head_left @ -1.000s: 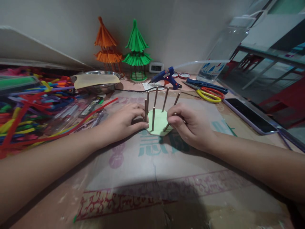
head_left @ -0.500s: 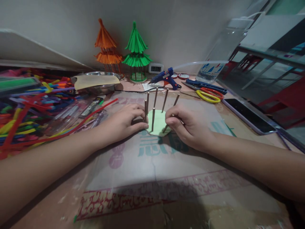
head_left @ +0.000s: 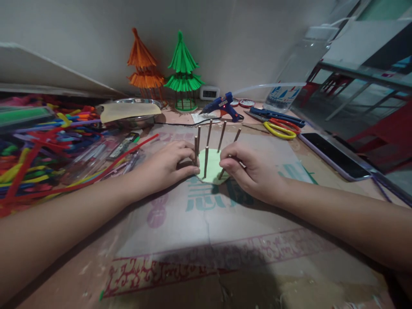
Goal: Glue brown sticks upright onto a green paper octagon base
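- At the middle of the bench [head_left: 180, 257], on a printed cardboard sheet [head_left: 206, 214]: a pale green disc [head_left: 214, 165] is lying flat, with thin brown sticks [head_left: 221, 136] standing around its edge, some upright, some leaning outward.
- Left hand [head_left: 167, 165]: lying on the cardboard at the disc's left edge, its fingers curled and pressing against the nearest upright stick [head_left: 196, 150]; fingertips touching the disc's rim.
- Right hand [head_left: 249, 169]: sitting at the disc's right edge, thumb and forefinger closed in a pinch on a leaning stick [head_left: 222, 173] whose foot is meeting the disc.
- Left side of the bench: a heap of coloured straws [head_left: 41, 146] is spreading out, a long red one [head_left: 128, 152] reaching toward the left hand.
- Behind the straws: a metal bowl [head_left: 135, 120] is sitting with a tan sheet over it.
- Against the wall: an orange pagoda model [head_left: 143, 64] and a green pagoda model [head_left: 184, 68] are standing side by side, with a small white clock [head_left: 209, 92] just beside the green one.
- Back right: a blue glue gun [head_left: 222, 105] is resting near the wall, and yellow-handled scissors [head_left: 280, 128] are lying beside blue-handled cutters [head_left: 277, 116].
- Far right: a dark phone [head_left: 334, 155] is lying face up, well apart from the hands.
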Demonstrator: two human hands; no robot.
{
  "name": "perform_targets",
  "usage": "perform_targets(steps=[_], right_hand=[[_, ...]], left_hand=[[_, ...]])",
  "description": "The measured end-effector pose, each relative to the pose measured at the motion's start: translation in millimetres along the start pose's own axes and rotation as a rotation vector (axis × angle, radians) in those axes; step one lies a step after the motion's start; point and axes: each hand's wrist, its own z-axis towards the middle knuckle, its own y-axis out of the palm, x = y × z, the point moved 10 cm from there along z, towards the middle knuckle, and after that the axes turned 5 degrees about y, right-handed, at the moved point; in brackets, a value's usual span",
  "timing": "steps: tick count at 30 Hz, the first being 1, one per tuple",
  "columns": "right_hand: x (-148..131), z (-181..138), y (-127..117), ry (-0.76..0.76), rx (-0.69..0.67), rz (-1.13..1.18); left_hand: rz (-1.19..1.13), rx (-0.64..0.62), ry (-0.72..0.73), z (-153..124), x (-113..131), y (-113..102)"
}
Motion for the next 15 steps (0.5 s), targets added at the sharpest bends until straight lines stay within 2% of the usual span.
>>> perform_targets(steps=[8,15], right_hand=[[6.4,-0.2,1.7,0.045,0.002,0.002],[1.8,-0.7,1.6,-0.006,0.005,0.013]], left_hand=[[-0.007,0.001,-0.005,-0.4,0.6,-0.8],[-0.006,-0.003,-0.013,-0.5,-2.4,0.3]])
